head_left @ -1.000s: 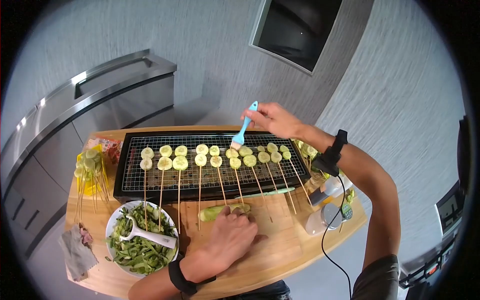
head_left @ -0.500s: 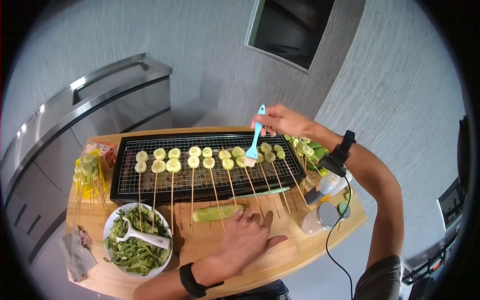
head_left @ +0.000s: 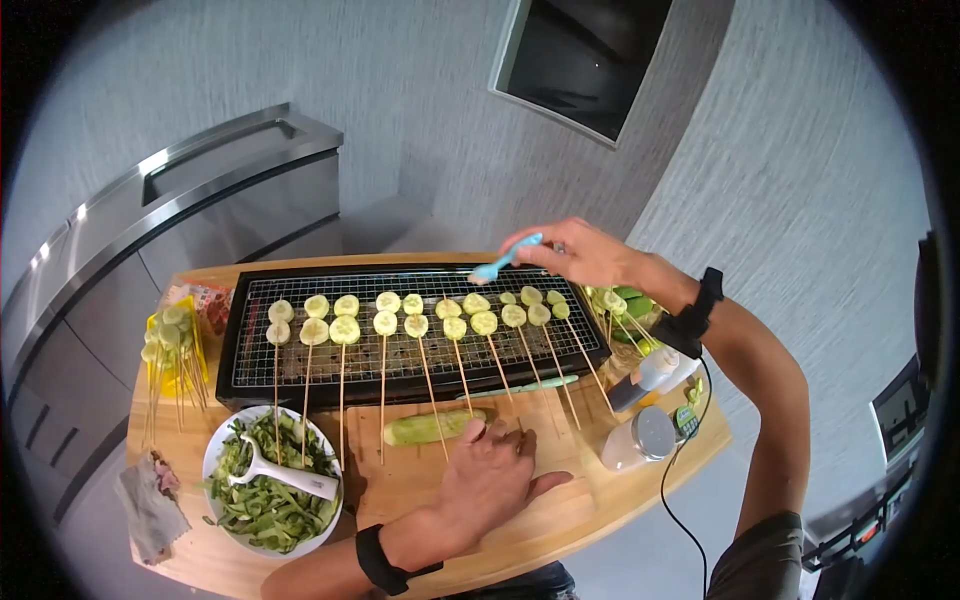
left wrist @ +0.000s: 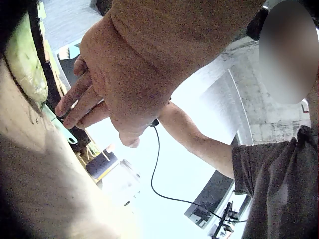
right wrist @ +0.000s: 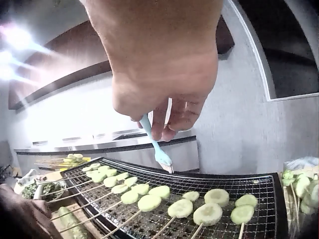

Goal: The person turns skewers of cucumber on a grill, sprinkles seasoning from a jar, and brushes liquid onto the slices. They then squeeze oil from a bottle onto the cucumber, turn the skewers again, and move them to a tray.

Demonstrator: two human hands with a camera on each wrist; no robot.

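Note:
Two rows of pale green slices on wooden skewers lie across the wire rack of the black grill. My right hand pinches a light blue brush, tilted above the rack's back part, its bristles near a slice. In the right wrist view, the brush hangs from the fingers of my right hand. My left hand is over the cutting board, fingers spread, fingertips beside a peeled green vegetable. The left wrist view shows my left hand holding nothing.
A white bowl of green peelings with a white peeler stands front left. Behind it, more skewers stand in a yellow container. A grey cloth lies at the left edge. Bottles and a clear jar stand right.
The left hand moved right off the vegetable and its fingers spread. The brush went right and down onto the slices, then lifted back left and tilted flatter. The head view shifted slightly.

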